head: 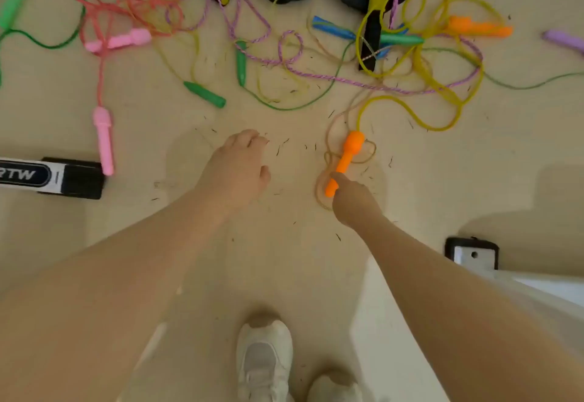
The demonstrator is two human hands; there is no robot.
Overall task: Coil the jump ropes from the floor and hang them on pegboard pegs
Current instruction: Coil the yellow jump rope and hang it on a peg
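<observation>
Pale flooring [521, 148] stretches under a sprawl of tangled jump ropes in pink, green, purple, yellow and orange, with small dark specks scattered about. Nearest the person lies an orange handle [346, 158], its yellow cord [420, 120] looping away into the pile. The right hand [352, 199] reaches down to the handle's near end, fingers curled onto it; whether the grip is fully closed I cannot tell for sure, but it looks like a pinch. The left hand [237, 167] hovers apart, loosely relaxed and holding nothing.

To do this pickup well, the right hand should likely take the handle firmly and lift slowly, letting the left hand follow the yellow cord to free it from the purple rope [316, 77] crossing it, rather than yanking and tightening the knot.
</observation>
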